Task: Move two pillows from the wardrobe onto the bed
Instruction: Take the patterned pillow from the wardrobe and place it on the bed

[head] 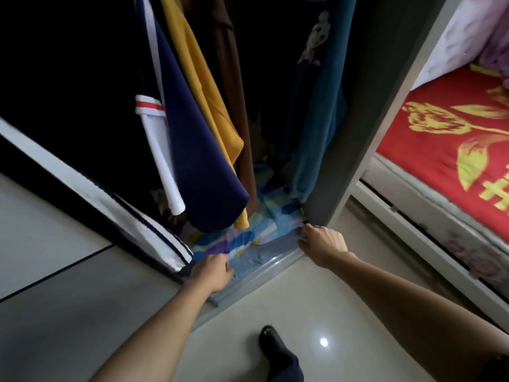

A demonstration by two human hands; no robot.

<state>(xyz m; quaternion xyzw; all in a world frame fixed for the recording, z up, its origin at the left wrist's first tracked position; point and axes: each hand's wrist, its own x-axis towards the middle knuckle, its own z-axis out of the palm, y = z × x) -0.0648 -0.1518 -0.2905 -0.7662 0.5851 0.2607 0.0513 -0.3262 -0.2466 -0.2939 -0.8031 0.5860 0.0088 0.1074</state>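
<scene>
A pillow (pixel 257 238) in a blue, purple and yellow patterned cover lies on the wardrobe floor, partly hidden under hanging clothes. My left hand (pixel 213 271) grips its near left corner. My right hand (pixel 322 244) is closed on its right corner, by the wardrobe's grey side panel (pixel 369 111). A second pillow is not visible. The bed (pixel 451 144), covered with a red blanket with yellow flowers, stands to the right.
Hanging clothes (pixel 192 128) in navy, mustard, brown and teal fill the wardrobe above the pillow. A dark sliding door with a white stripe (pixel 82 186) lies to the left. My foot (pixel 278 351) stands on the glossy tiled floor. The bed's white frame (pixel 429 244) runs along the right.
</scene>
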